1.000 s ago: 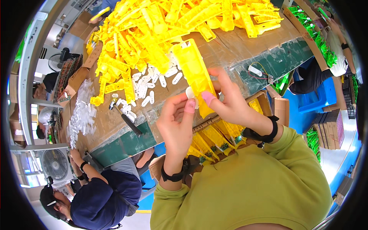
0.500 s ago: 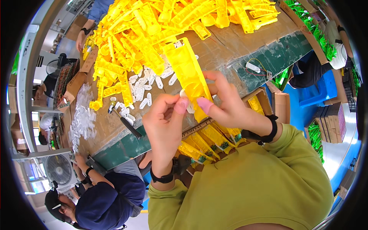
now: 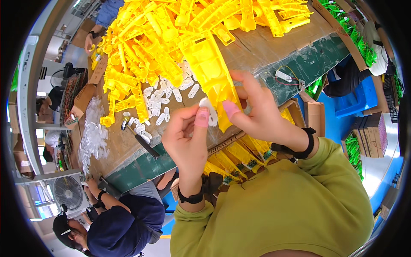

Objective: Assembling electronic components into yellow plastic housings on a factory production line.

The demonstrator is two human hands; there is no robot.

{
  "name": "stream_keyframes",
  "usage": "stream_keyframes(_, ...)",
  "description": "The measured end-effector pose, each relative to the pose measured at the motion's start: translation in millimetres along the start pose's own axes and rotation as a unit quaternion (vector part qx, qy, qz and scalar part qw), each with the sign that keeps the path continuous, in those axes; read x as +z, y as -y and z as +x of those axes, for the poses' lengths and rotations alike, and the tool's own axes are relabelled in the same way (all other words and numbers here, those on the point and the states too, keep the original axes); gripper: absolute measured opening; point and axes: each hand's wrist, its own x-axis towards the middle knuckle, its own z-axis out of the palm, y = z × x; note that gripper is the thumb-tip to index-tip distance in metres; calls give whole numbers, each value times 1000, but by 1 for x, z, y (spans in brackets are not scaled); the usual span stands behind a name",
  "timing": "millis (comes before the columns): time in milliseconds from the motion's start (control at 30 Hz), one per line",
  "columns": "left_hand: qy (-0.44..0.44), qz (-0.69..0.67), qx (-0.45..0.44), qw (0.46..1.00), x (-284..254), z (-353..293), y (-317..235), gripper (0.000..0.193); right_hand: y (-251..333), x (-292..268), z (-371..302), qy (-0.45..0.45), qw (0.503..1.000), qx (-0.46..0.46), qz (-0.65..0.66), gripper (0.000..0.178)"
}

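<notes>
Head view, and the right hand (image 3: 262, 109) is clamped on a long, trough-shaped yellow plastic shell (image 3: 207, 70), tilted over the near edge of the green-and-brown bench (image 3: 138, 168)! Left hand (image 3: 185, 136), thumb and forefinger together, pinches a small, rounded white plastic piece (image 3: 211, 115) right beside the shell's lower end, though whether the two touch, I can't tell. Beyond them sprawls a heap of yellow plastic shells (image 3: 158, 40), with loose oval white plastic pieces (image 3: 166, 96) scattered just before it.

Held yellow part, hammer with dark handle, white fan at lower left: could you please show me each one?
Held yellow part (image 3: 208, 68), head view: middle of its broad face.
Hammer (image 3: 146, 145), head view: its dark handle.
White fan (image 3: 67, 192), head view: its round grille.
</notes>
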Motion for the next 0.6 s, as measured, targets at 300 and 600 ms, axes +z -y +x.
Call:
stream_keyframes(300, -43, 183, 157, 970, 11, -5, -2, 14, -1, 4, -1, -41, 996, -59, -61, 42)
stream_keyframes(600, -1, 72, 79, 994, 9, 3, 2, 12, -8, 7, -7, -35, 998, -47, -19, 41)
